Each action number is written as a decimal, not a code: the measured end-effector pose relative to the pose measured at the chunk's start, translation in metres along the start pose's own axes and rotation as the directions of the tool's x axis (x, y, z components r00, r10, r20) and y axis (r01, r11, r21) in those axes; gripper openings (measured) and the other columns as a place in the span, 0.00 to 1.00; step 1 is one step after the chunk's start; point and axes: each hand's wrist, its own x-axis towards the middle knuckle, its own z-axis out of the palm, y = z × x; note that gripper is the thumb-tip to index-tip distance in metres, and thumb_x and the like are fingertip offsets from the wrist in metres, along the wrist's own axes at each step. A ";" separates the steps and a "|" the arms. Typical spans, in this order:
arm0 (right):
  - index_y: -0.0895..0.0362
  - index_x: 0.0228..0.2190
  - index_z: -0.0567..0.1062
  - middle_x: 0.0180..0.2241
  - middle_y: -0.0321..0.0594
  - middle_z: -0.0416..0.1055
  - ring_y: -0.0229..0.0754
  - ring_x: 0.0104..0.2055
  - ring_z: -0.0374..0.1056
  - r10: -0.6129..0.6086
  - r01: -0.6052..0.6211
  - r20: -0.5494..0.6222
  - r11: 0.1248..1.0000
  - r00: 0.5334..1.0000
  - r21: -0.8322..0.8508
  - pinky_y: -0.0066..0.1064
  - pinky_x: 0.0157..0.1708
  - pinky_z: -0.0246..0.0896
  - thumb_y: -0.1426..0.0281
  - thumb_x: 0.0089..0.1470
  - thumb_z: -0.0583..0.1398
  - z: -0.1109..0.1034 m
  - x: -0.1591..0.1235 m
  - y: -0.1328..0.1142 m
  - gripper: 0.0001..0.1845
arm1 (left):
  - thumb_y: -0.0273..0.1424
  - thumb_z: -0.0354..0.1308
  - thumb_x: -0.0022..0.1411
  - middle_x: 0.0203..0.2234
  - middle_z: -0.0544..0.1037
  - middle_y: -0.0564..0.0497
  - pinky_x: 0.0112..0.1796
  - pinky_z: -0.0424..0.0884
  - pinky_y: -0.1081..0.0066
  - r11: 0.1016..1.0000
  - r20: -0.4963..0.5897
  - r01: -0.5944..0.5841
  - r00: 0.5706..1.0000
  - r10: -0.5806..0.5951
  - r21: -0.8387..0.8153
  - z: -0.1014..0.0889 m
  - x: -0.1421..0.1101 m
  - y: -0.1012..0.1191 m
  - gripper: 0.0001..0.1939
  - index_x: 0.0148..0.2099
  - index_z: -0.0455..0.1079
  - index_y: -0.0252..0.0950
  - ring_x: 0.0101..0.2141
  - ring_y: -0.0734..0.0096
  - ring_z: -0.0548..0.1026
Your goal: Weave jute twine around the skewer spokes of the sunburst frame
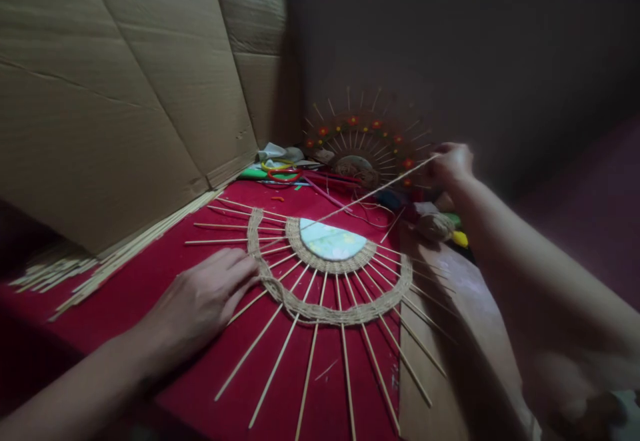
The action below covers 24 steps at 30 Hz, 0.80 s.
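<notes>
A half-round woven piece lies on a red cloth, its thin wooden sticks (315,359) spreading like a fan. Its straight side faces away from me, with a pale patterned half-disc (333,239) edged by a woven inner band (320,264). Farther out, a twine band (345,314) runs over and under the sticks. At this band's left part, my left hand (215,287) pinches the weave with its fingers closed. My right hand (453,164) is raised at the right, shut on a strand of twine (373,193) that stretches taut down to the band near my left fingers.
Folded cardboard (125,94) stands at the left, with loose sticks (135,247) along its foot. Behind the work are red-handled scissors (283,174) and a finished-looking fan with flowers (367,124). A ball of twine (435,226) sits at right on the brown board.
</notes>
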 end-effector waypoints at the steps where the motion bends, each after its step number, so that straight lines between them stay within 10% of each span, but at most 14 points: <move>1: 0.75 0.50 0.69 0.39 0.63 0.73 0.39 0.36 0.68 0.030 -0.028 -0.029 0.999 0.999 0.046 0.31 0.31 0.56 0.70 0.62 0.45 -0.003 0.001 0.001 0.24 | 0.37 0.45 0.69 0.34 0.74 0.49 0.36 0.68 0.69 1.000 -0.005 -0.009 1.000 0.009 0.000 0.000 0.000 0.000 0.14 0.39 0.69 0.38 0.34 0.68 0.72; 6: 0.72 0.52 0.69 0.50 0.63 0.67 0.39 0.49 0.63 0.014 0.010 -0.118 0.980 0.993 0.201 0.30 0.41 0.55 0.67 0.63 0.48 -0.019 -0.007 -0.005 0.25 | 0.36 0.46 0.69 0.34 0.73 0.49 0.36 0.68 0.69 0.999 -0.008 -0.032 0.999 0.032 0.011 0.000 0.001 0.000 0.11 0.40 0.68 0.38 0.34 0.68 0.71; 10: 0.66 0.55 0.68 0.50 0.57 0.70 0.37 0.44 0.66 -0.066 0.027 0.147 0.967 0.987 0.254 0.28 0.38 0.58 0.71 0.55 0.59 -0.033 -0.028 -0.002 0.26 | 0.36 0.46 0.69 0.33 0.72 0.49 0.36 0.67 0.68 1.000 0.006 -0.022 1.000 0.022 0.009 0.000 0.002 0.000 0.12 0.40 0.68 0.38 0.34 0.67 0.71; 15: 0.60 0.54 0.70 0.46 0.53 0.73 0.38 0.36 0.69 -0.093 -0.033 0.709 0.986 0.699 0.163 0.26 0.28 0.60 0.67 0.50 0.64 -0.034 -0.074 0.007 0.29 | 0.38 0.44 0.69 0.34 0.72 0.48 0.36 0.67 0.66 1.000 0.013 -0.022 1.000 0.022 0.016 0.001 0.001 -0.002 0.14 0.40 0.68 0.38 0.35 0.65 0.71; 18: 0.56 0.55 0.69 0.46 0.49 0.73 0.39 0.35 0.70 -0.091 -0.026 0.772 0.990 0.629 0.137 0.24 0.25 0.62 0.65 0.50 0.65 -0.021 -0.094 0.006 0.30 | 0.38 0.45 0.69 0.34 0.72 0.48 0.37 0.67 0.65 1.000 0.014 -0.021 1.000 0.021 0.021 0.001 0.001 -0.002 0.14 0.40 0.68 0.37 0.35 0.65 0.70; 20: 0.55 0.51 0.72 0.42 0.44 0.75 0.39 0.33 0.71 -0.091 0.067 0.742 0.996 0.664 0.062 0.24 0.25 0.64 0.64 0.51 0.63 -0.012 -0.097 0.005 0.25 | 0.38 0.44 0.69 0.33 0.71 0.48 0.36 0.67 0.65 0.999 0.020 -0.016 1.000 0.015 0.030 0.000 0.002 -0.001 0.14 0.39 0.68 0.37 0.34 0.64 0.70; 24: 0.60 0.48 0.74 0.41 0.52 0.74 0.49 0.40 0.70 -0.097 0.241 0.467 0.935 0.879 -0.259 0.35 0.36 0.66 0.62 0.55 0.59 -0.012 -0.083 0.004 0.22 | 0.36 0.43 0.70 0.31 0.71 0.48 0.35 0.66 0.67 0.999 0.029 -0.016 0.999 0.015 0.046 -0.002 0.004 0.002 0.14 0.38 0.68 0.36 0.33 0.65 0.69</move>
